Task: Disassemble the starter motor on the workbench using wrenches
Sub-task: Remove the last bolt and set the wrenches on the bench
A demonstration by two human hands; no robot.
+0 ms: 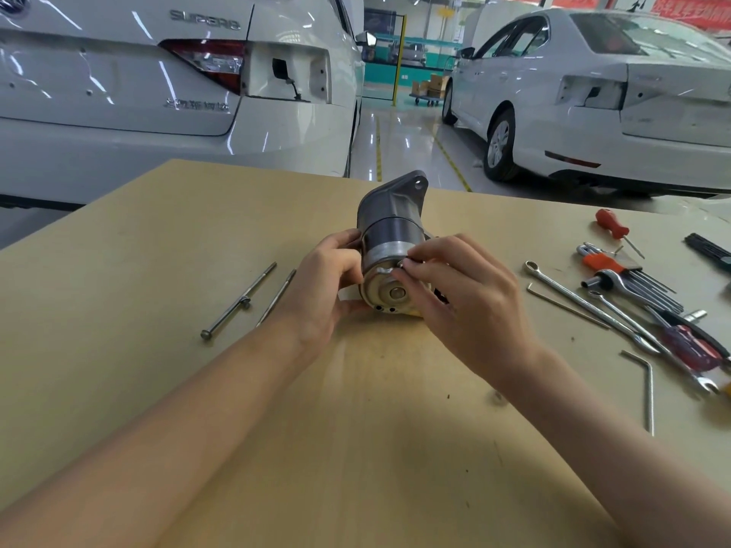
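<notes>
The starter motor (389, 235) lies on its side in the middle of the tan workbench (356, 429), its round silver end cap facing me. My left hand (322, 282) grips the motor's left side, fingers curled round the body and thumb under the cap. My right hand (463, 294) pinches the upper right rim of the end cap with fingertips. Two long through bolts (239, 300) lie loose on the bench to the left. Wrenches (585, 306) lie at the right, apart from both hands.
At the right edge lie a red-handled screwdriver (611, 225), an orange hex key set (629, 274), a ratchet, a bent hex key (646, 389) and a dark-handled tool. Two white cars stand beyond the bench's far edge.
</notes>
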